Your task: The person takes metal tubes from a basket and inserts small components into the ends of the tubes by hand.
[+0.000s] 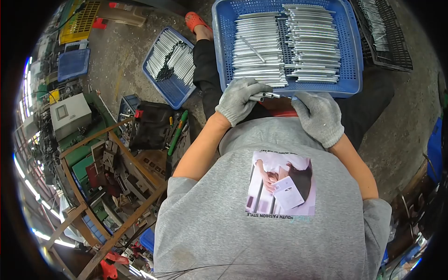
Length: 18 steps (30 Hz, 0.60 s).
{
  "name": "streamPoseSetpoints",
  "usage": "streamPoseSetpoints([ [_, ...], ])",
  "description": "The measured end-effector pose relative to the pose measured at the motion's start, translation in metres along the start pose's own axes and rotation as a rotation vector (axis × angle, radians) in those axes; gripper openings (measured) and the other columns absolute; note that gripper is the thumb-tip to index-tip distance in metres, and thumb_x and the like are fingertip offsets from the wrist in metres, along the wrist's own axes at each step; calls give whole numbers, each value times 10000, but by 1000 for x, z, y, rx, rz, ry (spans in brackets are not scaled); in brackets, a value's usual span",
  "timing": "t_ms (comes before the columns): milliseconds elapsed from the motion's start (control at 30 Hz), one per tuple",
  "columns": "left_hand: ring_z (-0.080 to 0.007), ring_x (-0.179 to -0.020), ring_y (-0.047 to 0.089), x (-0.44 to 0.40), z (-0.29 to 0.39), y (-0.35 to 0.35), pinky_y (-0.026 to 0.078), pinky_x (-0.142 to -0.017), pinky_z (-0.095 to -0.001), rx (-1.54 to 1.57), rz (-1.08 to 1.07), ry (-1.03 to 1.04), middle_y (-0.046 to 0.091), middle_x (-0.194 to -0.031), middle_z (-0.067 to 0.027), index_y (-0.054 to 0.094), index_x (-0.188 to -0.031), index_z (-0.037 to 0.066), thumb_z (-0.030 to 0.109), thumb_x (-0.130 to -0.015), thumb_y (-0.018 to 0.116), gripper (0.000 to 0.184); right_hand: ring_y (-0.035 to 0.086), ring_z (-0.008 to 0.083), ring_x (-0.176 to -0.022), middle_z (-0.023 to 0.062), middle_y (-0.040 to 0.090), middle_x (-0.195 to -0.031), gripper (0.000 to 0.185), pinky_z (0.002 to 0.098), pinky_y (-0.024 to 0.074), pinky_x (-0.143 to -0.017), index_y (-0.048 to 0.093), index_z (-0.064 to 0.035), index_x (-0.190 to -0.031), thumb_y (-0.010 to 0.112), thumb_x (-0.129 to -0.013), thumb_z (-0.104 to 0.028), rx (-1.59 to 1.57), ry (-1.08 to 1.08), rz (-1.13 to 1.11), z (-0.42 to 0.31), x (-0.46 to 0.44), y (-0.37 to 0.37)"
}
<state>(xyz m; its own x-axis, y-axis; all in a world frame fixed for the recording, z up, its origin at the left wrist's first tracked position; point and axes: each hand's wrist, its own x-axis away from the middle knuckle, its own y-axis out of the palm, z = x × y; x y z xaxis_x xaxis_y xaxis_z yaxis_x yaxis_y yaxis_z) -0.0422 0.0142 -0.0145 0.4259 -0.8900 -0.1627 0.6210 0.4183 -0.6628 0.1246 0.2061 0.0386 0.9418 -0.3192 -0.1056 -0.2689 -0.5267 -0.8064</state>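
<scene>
My left hand (240, 100), in a grey knit glove, is closed around several short metal tubes (265, 95) whose ends point right. My right hand (319, 116), gloved too, has its fingers bent together close to those tube ends; what its fingertips hold, if anything, is too small to tell. Both hands are at the near edge of a big blue basket (303, 87). Inside it, metal rods (312, 44) lie stacked in two columns, and one loose rod (252, 48) rests at a slant on the left column.
A smaller blue basket (176, 101) of rods stands on the floor to the left. A black crate (396, 60) with rods is at the upper right. Tools, a green-handled item (178, 133) and a wooden frame (126, 224) are at left.
</scene>
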Motion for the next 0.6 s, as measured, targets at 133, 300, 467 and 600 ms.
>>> streamPoseSetpoints([
  [133,-219,-746,594,2,4,0,473,-729,-354,21,26,14,681,-866,-41,775,-1059,107,37,-807,703,272,611,264,-546,32,716,-683,107,352,496,-676,700,-115,-813,687,-892,-186,33,-116,39,1,0,2],
  [300,-215,-725,577,2,4,1,457,-708,-355,42,-29,18,658,-832,-37,775,-1057,105,72,-804,721,261,670,267,-673,36,757,-775,109,353,511,-786,750,-96,-895,690,-902,-187,100,-70,-152,-2,-1,-3],
  [467,-239,-820,608,7,6,4,463,-811,-371,5,-10,-4,660,-886,-18,752,-1101,150,139,-821,678,290,651,277,-650,35,747,-756,110,360,501,-789,737,-97,-875,677,-904,-183,157,-5,-174,0,-1,1],
  [600,-233,-823,604,12,12,9,452,-832,-373,-86,61,-16,647,-885,-10,758,-1086,158,139,-813,681,284,643,279,-573,51,730,-691,121,362,513,-676,734,-98,-806,681,-882,-175,17,-95,-117,0,0,6],
])
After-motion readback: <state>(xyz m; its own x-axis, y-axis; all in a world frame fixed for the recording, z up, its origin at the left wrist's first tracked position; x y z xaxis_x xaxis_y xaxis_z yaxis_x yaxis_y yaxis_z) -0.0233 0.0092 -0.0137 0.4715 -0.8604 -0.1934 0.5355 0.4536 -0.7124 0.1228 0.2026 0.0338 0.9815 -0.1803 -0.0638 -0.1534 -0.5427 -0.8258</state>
